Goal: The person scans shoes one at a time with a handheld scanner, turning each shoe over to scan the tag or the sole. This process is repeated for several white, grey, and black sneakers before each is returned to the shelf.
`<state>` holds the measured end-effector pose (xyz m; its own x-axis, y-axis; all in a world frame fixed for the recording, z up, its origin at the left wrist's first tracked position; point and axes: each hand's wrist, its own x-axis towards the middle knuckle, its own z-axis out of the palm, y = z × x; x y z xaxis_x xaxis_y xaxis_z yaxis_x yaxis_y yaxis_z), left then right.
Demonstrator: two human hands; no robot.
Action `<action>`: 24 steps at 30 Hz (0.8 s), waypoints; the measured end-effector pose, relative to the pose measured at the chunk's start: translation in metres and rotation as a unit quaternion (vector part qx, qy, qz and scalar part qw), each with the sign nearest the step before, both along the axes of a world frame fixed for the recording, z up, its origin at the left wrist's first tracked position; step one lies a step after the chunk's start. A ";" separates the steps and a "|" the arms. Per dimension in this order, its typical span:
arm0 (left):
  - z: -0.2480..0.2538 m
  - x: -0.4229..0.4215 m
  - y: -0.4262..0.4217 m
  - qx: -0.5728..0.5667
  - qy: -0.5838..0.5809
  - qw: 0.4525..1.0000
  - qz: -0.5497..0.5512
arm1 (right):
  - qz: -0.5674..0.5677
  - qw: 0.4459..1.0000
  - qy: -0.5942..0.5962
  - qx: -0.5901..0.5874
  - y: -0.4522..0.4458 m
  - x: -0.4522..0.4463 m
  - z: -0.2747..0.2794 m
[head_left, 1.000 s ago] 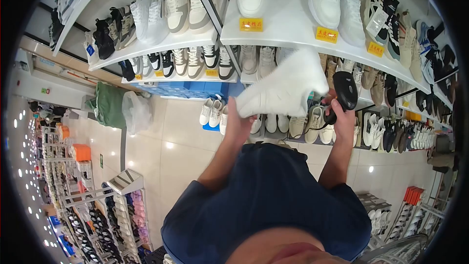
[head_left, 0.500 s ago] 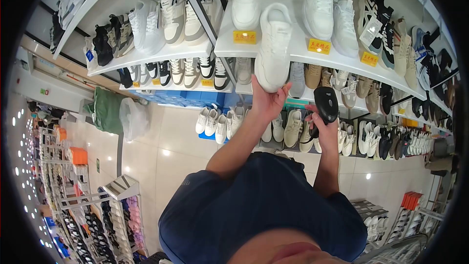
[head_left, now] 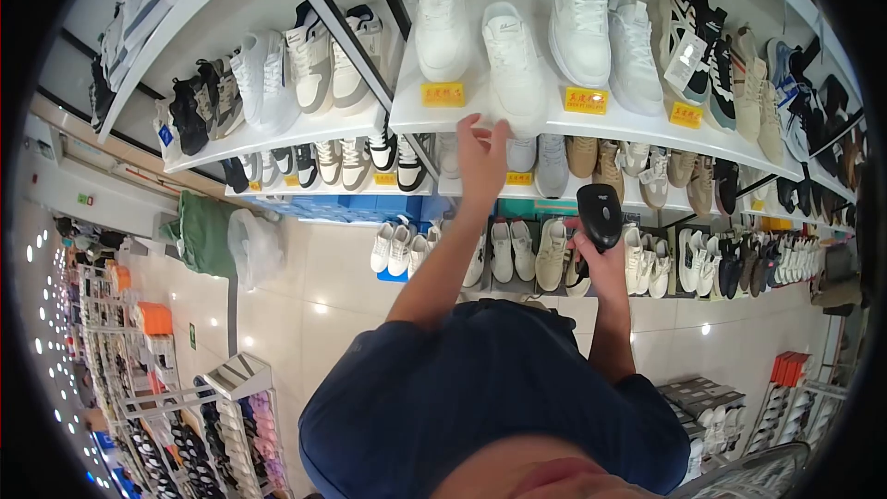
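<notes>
A white sneaker (head_left: 511,60) rests on the white upper shelf (head_left: 564,122), its toe at the front edge. My left hand (head_left: 482,157) is just below and left of that toe, fingers loosely bent and apart, with nothing held; whether a fingertip still touches the shoe I cannot tell. Lower and to the right, my right hand (head_left: 605,263) grips a black handheld barcode scanner (head_left: 601,217). Another white sneaker (head_left: 442,28) stands left of the first one, behind a yellow price label (head_left: 443,94). To the right is a white pair (head_left: 584,23) with its own label (head_left: 587,101).
Lower shelves hold more shoes, including grey sneakers (head_left: 552,166) and a beige pair (head_left: 552,254). Dark uprights (head_left: 337,23) divide the shelving. A green bag (head_left: 205,233) and a clear plastic bag (head_left: 256,249) are at the left. Shoe racks (head_left: 236,374) stand behind me.
The white sneaker has gone from my left hand onto the shelf, and that hand has drawn away from it, slightly left. My right hand keeps the scanner, now a little lower.
</notes>
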<state>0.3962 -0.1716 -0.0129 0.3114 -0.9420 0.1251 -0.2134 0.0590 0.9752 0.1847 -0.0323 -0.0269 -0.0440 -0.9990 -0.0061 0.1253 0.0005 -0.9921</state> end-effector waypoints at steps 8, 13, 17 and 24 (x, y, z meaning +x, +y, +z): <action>0.017 -0.022 -0.043 -0.225 -0.302 0.926 -0.013 | 0.035 0.998 0.044 0.018 -0.007 -0.007 -0.013; 0.016 -0.012 -0.096 -0.210 -0.289 0.933 -0.054 | 0.012 0.999 0.044 0.009 -0.010 -0.007 -0.012; 0.012 -0.013 -0.113 -0.217 -0.304 0.927 -0.036 | 0.010 0.999 0.029 0.012 -0.010 -0.008 -0.016; 0.033 -0.003 -0.094 -0.253 -0.312 0.916 -0.006 | 0.014 0.999 0.030 0.015 -0.013 -0.007 -0.018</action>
<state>0.3928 -0.2654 0.0202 0.0210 -0.7170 0.6967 -0.7166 0.4752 0.5106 0.1777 -0.0448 -0.0451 -0.0174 -0.9993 -0.0340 0.0659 0.0328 -0.9973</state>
